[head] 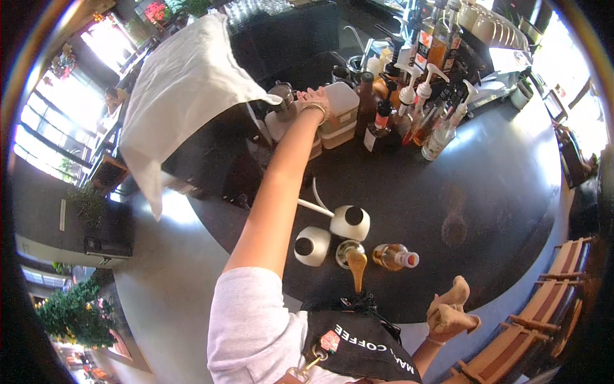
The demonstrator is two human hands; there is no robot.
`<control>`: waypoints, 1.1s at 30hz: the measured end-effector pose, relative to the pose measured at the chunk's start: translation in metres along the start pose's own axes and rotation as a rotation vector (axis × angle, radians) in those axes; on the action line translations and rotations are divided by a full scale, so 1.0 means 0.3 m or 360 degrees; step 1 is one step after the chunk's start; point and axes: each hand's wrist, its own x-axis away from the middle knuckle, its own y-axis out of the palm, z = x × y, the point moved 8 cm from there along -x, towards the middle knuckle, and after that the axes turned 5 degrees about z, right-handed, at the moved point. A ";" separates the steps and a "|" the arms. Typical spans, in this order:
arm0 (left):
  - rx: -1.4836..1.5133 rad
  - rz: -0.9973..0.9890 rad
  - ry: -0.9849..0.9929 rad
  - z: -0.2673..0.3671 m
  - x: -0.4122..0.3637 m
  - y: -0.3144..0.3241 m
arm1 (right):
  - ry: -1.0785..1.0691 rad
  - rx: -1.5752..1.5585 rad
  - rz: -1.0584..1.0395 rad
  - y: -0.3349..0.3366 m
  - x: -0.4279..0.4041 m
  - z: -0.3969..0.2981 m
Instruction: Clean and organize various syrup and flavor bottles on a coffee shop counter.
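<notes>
My left hand point(314, 102), with a bracelet at its wrist, reaches out over the lidded containers at the far side of the dark counter. Its fingers lie between a lidded jar point(282, 103) and a square container point(341, 108); whether they grip anything is unclear. A white cloth point(182, 86) hangs to the left, one corner near the jar. At the lower right, my right hand point(448, 314) is closed around what looks like a bunched tan cloth point(458, 293). Before me stand two white gooseneck kettles point(352, 223), a glass vessel with a tan tapered piece point(357, 264), and a small bottle point(394, 257).
Pump bottles point(434, 139) and syrup bottles point(437, 48) crowd the counter's far right. Stacked pale cups point(494, 29) stand behind them. Wooden chairs point(532, 307) line the right, beyond the counter's curved edge. A green tree point(76, 312) stands at the lower left.
</notes>
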 end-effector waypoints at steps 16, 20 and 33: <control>-0.0047 -0.0049 0.0092 0.009 0.067 -0.058 | -0.0901 0.1110 0.0017 0.167 -0.011 -0.011; -0.0047 -0.0117 0.0072 0.010 0.103 -0.087 | -0.2001 0.3385 0.0995 0.278 0.077 -0.039; -0.0051 -0.0090 0.0028 -0.022 0.035 -0.011 | -0.3062 0.6049 0.1111 0.295 0.021 0.033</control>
